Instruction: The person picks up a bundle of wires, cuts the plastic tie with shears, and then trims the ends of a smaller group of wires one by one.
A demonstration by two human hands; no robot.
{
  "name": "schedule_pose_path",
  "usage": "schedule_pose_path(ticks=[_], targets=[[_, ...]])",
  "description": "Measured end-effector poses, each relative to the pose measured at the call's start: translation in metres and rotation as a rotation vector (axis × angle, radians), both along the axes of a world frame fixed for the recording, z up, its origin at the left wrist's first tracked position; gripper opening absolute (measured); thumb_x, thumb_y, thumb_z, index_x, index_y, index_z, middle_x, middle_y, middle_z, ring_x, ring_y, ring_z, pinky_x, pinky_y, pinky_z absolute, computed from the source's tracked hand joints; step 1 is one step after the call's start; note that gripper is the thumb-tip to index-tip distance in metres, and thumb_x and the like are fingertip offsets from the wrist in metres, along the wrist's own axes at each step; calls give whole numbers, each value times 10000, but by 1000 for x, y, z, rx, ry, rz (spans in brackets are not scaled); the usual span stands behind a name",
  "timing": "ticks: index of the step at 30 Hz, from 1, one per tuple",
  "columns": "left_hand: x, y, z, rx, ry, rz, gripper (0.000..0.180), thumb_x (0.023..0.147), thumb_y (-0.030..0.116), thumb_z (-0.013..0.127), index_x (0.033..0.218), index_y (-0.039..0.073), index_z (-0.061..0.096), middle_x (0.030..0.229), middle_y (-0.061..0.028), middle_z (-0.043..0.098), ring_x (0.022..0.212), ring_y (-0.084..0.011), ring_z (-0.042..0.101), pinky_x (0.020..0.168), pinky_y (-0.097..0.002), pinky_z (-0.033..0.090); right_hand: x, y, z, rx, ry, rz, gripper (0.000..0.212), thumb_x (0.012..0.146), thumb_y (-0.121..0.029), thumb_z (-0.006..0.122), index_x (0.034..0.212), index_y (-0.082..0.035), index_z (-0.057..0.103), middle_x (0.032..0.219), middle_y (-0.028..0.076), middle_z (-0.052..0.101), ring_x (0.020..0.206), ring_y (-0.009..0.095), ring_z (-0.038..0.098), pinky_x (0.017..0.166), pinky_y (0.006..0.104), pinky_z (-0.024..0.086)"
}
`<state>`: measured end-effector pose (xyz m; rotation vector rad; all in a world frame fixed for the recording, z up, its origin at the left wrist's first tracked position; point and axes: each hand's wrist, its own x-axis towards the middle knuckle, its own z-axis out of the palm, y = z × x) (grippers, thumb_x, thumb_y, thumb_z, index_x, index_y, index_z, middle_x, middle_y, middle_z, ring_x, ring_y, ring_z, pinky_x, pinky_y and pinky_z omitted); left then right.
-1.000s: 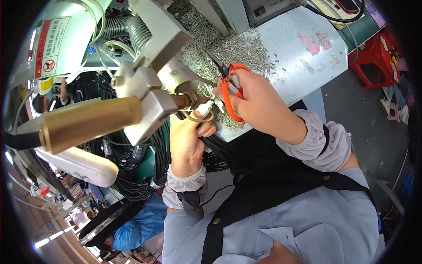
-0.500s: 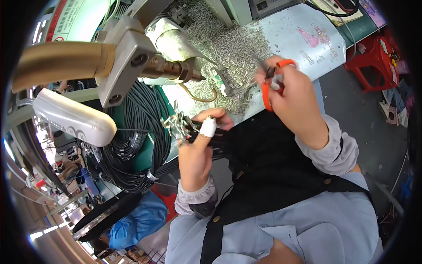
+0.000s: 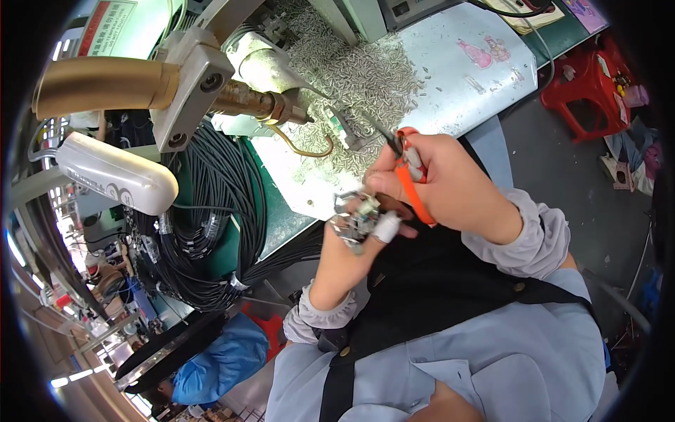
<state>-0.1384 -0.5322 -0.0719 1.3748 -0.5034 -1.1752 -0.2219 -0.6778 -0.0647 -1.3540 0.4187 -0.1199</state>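
Note:
My left hand (image 3: 344, 261), with white tape round its thumb, is closed on a bundle of cables whose shiny metallic cable ends (image 3: 357, 224) stick up, blurred by motion. My right hand (image 3: 453, 184) keeps hold of orange-handled scissors (image 3: 410, 191), their dark blades pointing up and left. The fingertips of that hand reach the top of the cable ends and look to touch them. Beyond both hands, a heap of small silvery metal pieces (image 3: 351, 70) covers part of the bench. A small green part (image 3: 335, 125) sits under the metal nozzle (image 3: 285, 110).
A thick brown hose (image 3: 105, 88) and metal clamp (image 3: 193, 84) reach in from the left above a white lamp-like housing (image 3: 116, 172). Coiled black cables (image 3: 218, 211) lie at the bench's left. A red stool (image 3: 587, 98) stands right; a person in blue (image 3: 221, 359) sits lower left.
My left hand has moved right with the cable bundle, and my right hand has come down and left with the scissors. The two hands now meet. The whole view has shifted slightly.

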Motion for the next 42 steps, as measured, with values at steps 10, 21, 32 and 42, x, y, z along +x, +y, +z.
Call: schedule_pose_path(ticks=[10, 21, 32, 42], targets=[[9, 7, -3, -130, -45, 175, 237, 820, -29, 480, 1052, -72, 507, 851, -140, 598, 816, -218, 601, 764, -313, 474, -2, -6, -5, 225, -125, -12, 191, 856, -165, 544, 767, 3, 531, 539, 12, 496, 374, 71, 448, 355, 186, 321], [1, 5, -3, -245, -152, 89, 210, 836, 46, 513, 1015, -62, 528, 797, -128, 590, 721, -178, 577, 675, -267, 458, -7, -7, 3, 147, -193, -45, 68, 771, -39, 605, 768, 3, 552, 591, 32, 541, 478, 101, 516, 400, 198, 351], [1, -2, 10, -77, -9, 266, 193, 786, -46, 535, 976, -37, 505, 741, -90, 552, 590, -139, 527, 538, -230, 424, -6, 9, -13, -1260, -532, -325, 218, 703, -62, 656, 914, -38, 610, 893, 117, 625, 698, 204, 628, 483, 217, 451], [3, -1, 9, -87, -57, 351, 163, 755, -37, 529, 912, -29, 487, 808, -77, 522, 540, -85, 469, 463, -220, 359, -2, 14, -42, -856, -607, -278, 218, 736, -42, 620, 951, -19, 589, 859, 125, 643, 636, 175, 629, 480, 203, 449]])
